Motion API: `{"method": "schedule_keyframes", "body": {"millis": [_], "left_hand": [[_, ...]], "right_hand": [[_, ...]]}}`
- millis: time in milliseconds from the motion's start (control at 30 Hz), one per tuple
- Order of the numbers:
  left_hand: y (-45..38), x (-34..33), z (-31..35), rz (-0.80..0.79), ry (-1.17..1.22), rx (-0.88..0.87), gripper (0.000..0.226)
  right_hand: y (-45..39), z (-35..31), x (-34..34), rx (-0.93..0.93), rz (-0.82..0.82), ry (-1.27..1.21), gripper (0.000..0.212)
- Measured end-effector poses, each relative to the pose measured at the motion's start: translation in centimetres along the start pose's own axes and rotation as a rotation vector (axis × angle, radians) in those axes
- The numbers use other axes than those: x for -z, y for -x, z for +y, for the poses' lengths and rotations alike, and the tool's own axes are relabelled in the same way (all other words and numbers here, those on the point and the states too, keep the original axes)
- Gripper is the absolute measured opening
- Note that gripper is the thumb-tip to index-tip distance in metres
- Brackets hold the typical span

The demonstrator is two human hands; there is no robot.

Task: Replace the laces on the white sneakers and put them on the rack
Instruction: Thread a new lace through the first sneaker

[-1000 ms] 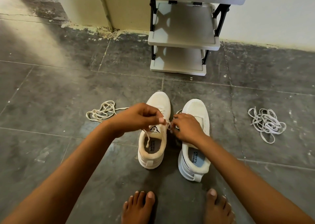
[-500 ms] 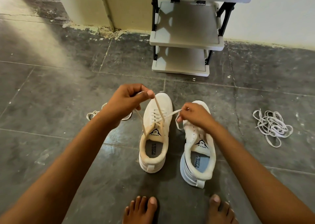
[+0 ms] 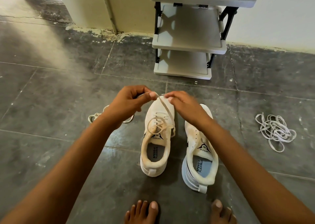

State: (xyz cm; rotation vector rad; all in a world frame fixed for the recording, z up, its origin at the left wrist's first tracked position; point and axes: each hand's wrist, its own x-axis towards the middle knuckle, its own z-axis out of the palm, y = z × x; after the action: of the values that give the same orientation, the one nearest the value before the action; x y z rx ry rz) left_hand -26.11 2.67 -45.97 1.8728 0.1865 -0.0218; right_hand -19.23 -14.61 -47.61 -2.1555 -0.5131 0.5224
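Left hand (image 3: 127,102): raised above the toe of the left shoe, fingers curled, thumb and forefinger pinched together on one run of the lace.
Right hand (image 3: 185,107): level with the left hand and just beside it, fingers bent, fingertips closed on the lace near the left thumb; the exact pinch point is partly hidden.
Lace (image 3: 164,108): cream, flat; it runs taut from the pinched fingers down to the eyelets of the left shoe, where a loose loop lies over the tongue.
Left shoe (image 3: 157,148): white sneaker, upright on the floor, toe toward the rack, heel toward the person; partly laced.
Right shoe (image 3: 200,157): white sneaker with a black side stripe, upright, just beside the left shoe; its eyelets show bare and the right forearm crosses over its toe.
Old lace (image 3: 94,117): cream bundle on the floor to the left of the shoes, largely hidden behind the left wrist.
White laces (image 3: 275,131): loose tangle on the floor, well apart to the right of the shoes.
Rack (image 3: 189,46): grey shelves on a black frame, against the wall, beyond the shoes.
Floor (image 3: 51,87): dark grey tiles, scuffed.
Feet (image 3: 142,212): bare toes at the near edge, behind the heels of the shoes.
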Motion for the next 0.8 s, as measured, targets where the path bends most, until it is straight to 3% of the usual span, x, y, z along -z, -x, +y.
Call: {"method": "schedule_keyframes", "body": {"millis": [67, 200, 333, 533, 600, 667, 800], "left_hand": [[-0.1, -0.3, -1.0, 0.041, -0.038, 0.083, 0.018], [0.0, -0.8, -1.8, 0.070, -0.052, 0.157, 0.023], [0.0, -1.4, -2.0, 0.164, 0.010, 0.200, 0.024], [-0.2, -1.9, -2.2, 0.188, 0.064, 0.214, 0.024], [-0.3, -1.7, -2.3, 0.215, 0.077, 0.220, 0.024], [-0.4, -1.5, -2.6, 0.261, 0.106, 0.241, 0.023], [-0.6, -1.3, -2.8, 0.326, 0.190, 0.299, 0.023]], "right_hand": [[0.5, 1.5, -0.4, 0.056, 0.156, -0.032, 0.010], [1.5, 2.8, -2.3, 0.106, -0.114, 0.142, 0.013], [2.2, 3.6, -4.1, 0.137, -0.040, 0.291, 0.019], [2.8, 3.4, -5.0, 0.203, -0.100, 0.628, 0.033], [3.1, 3.1, -4.9, 0.213, -0.118, 0.601, 0.025], [3.8, 2.9, -4.4, 0.191, -0.252, 0.429, 0.012], [6.3, 2.0, -2.7, 0.204, -0.526, 0.123, 0.022]]}}
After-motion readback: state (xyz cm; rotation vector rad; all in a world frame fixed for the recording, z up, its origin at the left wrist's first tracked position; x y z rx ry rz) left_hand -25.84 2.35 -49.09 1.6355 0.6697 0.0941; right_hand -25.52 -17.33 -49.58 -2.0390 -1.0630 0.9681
